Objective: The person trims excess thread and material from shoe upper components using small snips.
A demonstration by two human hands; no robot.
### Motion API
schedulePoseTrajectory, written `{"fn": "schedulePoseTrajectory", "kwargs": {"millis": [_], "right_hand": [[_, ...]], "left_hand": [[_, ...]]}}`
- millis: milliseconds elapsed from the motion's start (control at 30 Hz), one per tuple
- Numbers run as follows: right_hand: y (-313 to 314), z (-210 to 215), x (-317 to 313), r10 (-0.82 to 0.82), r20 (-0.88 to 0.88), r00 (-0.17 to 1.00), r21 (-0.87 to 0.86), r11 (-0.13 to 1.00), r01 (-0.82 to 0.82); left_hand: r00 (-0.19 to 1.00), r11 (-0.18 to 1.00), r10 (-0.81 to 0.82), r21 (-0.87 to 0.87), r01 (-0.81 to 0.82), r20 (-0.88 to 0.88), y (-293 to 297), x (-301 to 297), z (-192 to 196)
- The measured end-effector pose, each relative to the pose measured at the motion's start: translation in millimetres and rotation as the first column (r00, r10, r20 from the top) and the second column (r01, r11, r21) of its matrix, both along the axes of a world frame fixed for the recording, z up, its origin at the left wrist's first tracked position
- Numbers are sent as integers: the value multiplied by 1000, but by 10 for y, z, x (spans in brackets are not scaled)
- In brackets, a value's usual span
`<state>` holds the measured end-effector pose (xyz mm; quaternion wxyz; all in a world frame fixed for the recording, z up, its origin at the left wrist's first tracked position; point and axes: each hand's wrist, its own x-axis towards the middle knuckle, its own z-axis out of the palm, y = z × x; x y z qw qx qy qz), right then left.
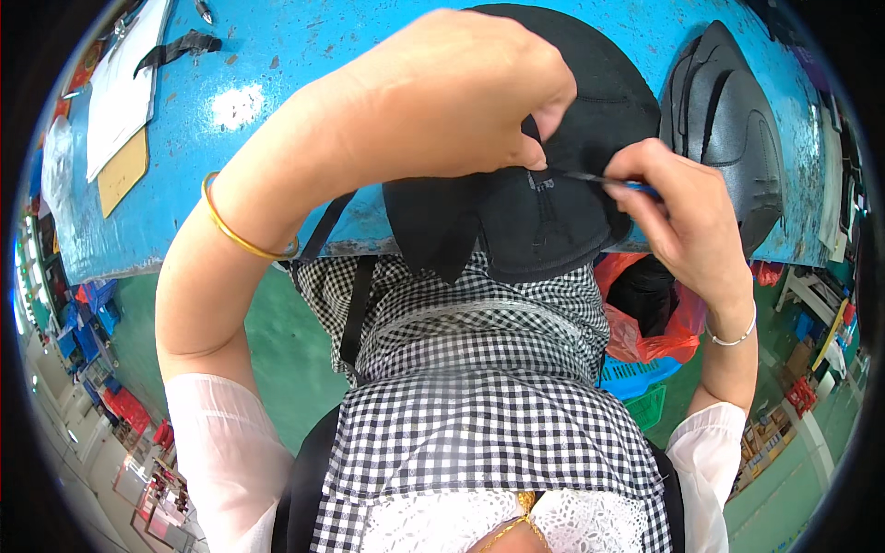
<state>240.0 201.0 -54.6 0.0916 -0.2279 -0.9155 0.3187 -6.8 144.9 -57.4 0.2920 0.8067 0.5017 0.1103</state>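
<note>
A black stitched piece [590, 235] with a rounded outline lies across the front edge of the blue table, its lower part hanging over. My left hand [470, 97] bends over it from the left, thumb and fingers pinching black material near its middle. What exactly lies between those fingertips is partly hidden. In my right hand [682, 212] is a slim blue-handled tool [638, 188] with a thin metal end. That end points left, close to a small pale mark [541, 184] on the piece, by my left thumb. I cannot make out whether it touches.
Several dark padded pieces [737, 138] are stacked at the table's right. White papers [129, 83], a tan board [125, 172] and a black strap [180, 49] lie at the left. Below the table's edge hangs a red plastic bag [678, 336] above a green basket [647, 405].
</note>
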Motion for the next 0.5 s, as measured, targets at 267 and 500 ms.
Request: {"fn": "schedulePoseTrajectory", "kwargs": {"millis": [267, 500], "right_hand": [[131, 42, -121, 322, 113, 940, 126, 934, -335], [100, -39, -271, 211, 39, 977, 283, 935, -213]], "left_hand": [[991, 979, 96, -188, -76, 96, 9, -227, 160], [988, 871, 125, -467, -152, -90, 238, -73, 534]]}}
